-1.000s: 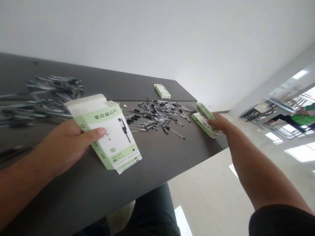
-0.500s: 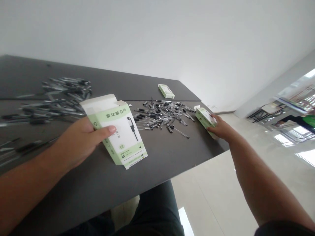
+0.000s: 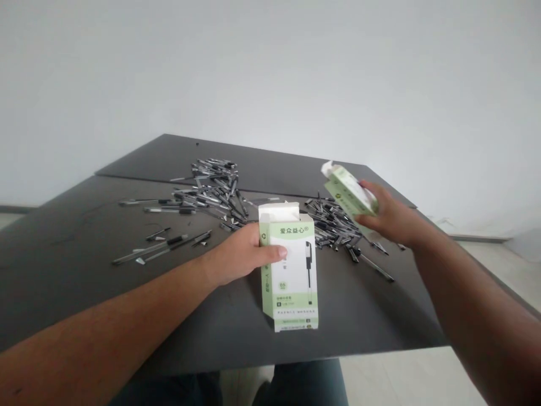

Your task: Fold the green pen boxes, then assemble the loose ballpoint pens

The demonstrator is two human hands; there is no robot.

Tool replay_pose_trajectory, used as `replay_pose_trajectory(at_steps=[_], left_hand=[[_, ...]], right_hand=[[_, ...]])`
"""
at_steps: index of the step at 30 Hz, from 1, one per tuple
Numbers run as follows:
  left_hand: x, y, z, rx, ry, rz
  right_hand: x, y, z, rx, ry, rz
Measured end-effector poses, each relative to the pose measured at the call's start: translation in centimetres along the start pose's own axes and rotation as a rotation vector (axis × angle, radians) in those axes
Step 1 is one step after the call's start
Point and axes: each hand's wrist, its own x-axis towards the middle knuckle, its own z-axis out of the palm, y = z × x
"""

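Pale wall (image 3: 270,73) rises behind two dark grey tabletops (image 3: 80,265) set edge to edge, with a pale floor (image 3: 426,375) showing beyond the near edge. The left hand (image 3: 239,254) is closed around an upright green-and-white cardboard box (image 3: 291,270), its thumb lying across the front panel and its fingers out of sight behind. The box has a pen printed on its face, and its top end stands open. It sits near the table's front edge, but whether its base touches the tabletop cannot be told. The right hand (image 3: 393,220) is partly open, with its fingers spread and its thumb and fingers pinching the lower end of a second, similar box (image 3: 350,192), which tilts in the air above the pens. Beyond the hands, black-and-clear pens lie in two loose heaps: one (image 3: 211,194) left of the upright box and one (image 3: 333,228) below the tilted box. The upright box blocks the view of the table between them. A few stray pens (image 3: 163,248) lie apart to the left, and one pen (image 3: 374,268) lies just beyond the right heap. The person's dark trousers (image 3: 304,383) show below the table.
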Motion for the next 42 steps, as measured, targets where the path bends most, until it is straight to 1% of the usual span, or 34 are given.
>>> replay_pose_trajectory(at_steps=[2,4,6,8,10,12,14,16,18,20,21,23,24,25,27,28,30,32,34,36,39,42], left_hand=[[0.0,-0.1,-0.1,-0.04,-0.05,0.006],[-0.1,-0.1,-0.1,-0.07,-0.079,0.018],[-0.1,-0.2,-0.1,-0.091,-0.104,0.021],[-0.1,-0.2,-0.1,-0.097,-0.121,0.019],[-0.1,-0.2,-0.2,-0.091,-0.11,0.008],[0.0,-0.2,-0.3,-0.083,-0.088,-0.002],[0.1,-0.2,-0.3,-0.09,-0.079,-0.007],[0.1,-0.2,-0.4,-0.109,-0.059,-0.011],[0.2,-0.2,-0.5,-0.127,-0.01,-0.021],[0.4,-0.3,-0.5,-0.138,0.052,-0.018],[0.4,-0.3,-0.4,-0.144,0.079,-0.008],[0.7,-0.4,-0.4,-0.162,0.134,0.014],[0.8,-0.4,-0.3,-0.173,0.167,0.025],[0.9,-0.4,-0.3,-0.183,0.2,0.031],[1.1,-0.4,-0.1,-0.203,0.263,0.028],[1.2,-0.4,-0.1,-0.208,0.288,0.022],[1.3,-0.3,0.0,-0.212,0.316,0.02],[1.4,-0.1,0.0,-0.212,0.331,0.054],[1.4,-0.1,-0.1,-0.204,0.338,0.102],[1.5,-0.3,-0.4,-0.174,0.358,0.13],[1.5,-0.9,-1.0,-0.08,0.401,0.136],[1.5,-1.5,-1.2,-0.005,0.417,0.138]], right_hand=[[5.1,-3.9,2.5,0.035,-0.058,-0.105],[10.0,-7.2,5.3,-0.004,-0.095,-0.162],[14.3,-9.6,7.9,-0.012,-0.133,-0.177],[17.7,-11.2,10.4,-0.018,-0.167,-0.18],[20.2,-12.3,12.3,-0.025,-0.195,-0.17],[21.8,-13.1,13.6,-0.029,-0.214,-0.157],[22.7,-13.7,14.1,-0.022,-0.219,-0.15],[22.9,-14.2,13.8,0.0,-0.201,-0.165],[22.1,-14.6,12.7,0.038,-0.155,-0.199],[20.0,-14.8,11.1,0.092,-0.098,-0.231],[18.4,-14.9,10.3,0.123,-0.072,-0.237],[14.3,-15.1,8.9,0.222,-0.039,-0.222],[11.9,-15.3,8.4,0.409,-0.028,-0.182],[9.4,-15.5,8.0,0.592,-0.049,-0.14],[4.6,-16.1,7.8,0.894,-0.135,-0.051],[2.5,-16.4,7.9,0.996,-0.167,-0.012],[-0.6,-17.0,8.3,1.08,-0.249,0.005],[-2.3,-17.4,8.8,1.113,-0.258,-0.036],[-2.9,-17.6,9.1,1.094,-0.265,-0.121],[-3.1,-17.7,9.1,1.054,-0.302,-0.179],[-3.7,-17.9,9.2,0.977,-0.385,-0.157],[-4.4,-18.3,9.7,0.969,-0.396,-0.072]])
